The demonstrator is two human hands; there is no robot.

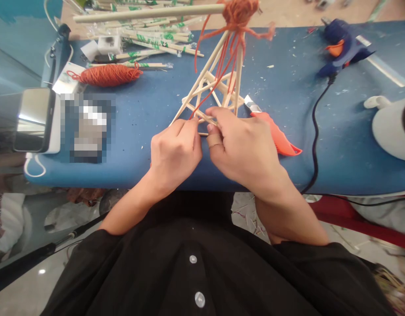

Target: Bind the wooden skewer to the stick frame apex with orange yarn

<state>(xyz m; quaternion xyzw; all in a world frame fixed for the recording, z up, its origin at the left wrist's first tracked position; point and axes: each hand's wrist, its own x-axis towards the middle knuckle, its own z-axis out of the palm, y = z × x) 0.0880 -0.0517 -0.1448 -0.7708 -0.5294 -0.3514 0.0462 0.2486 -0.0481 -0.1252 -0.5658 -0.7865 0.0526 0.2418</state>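
A frame of pale wooden chopsticks (211,59) stands in front of me, its upper ends bound with orange yarn (240,15) whose loose strands hang down inside. My left hand (176,153) is closed at the frame's near lower side, pinching a strand of that yarn that runs down to its fingertips. Facing it, my right hand (243,147) has thumb and index finger closed around a low crosspiece of the frame. The thumb has a tan band around it. What lies under the fingertips is partly hidden. An orange utility knife (281,136) lies just beyond my right hand.
Wrapped chopsticks (149,41) pile up at the back left, behind an orange yarn skein (106,75). A phone (33,118) stands at left. On the right are a dark blue glue gun (340,46) with a black cord (316,131) and a white mug (395,127).
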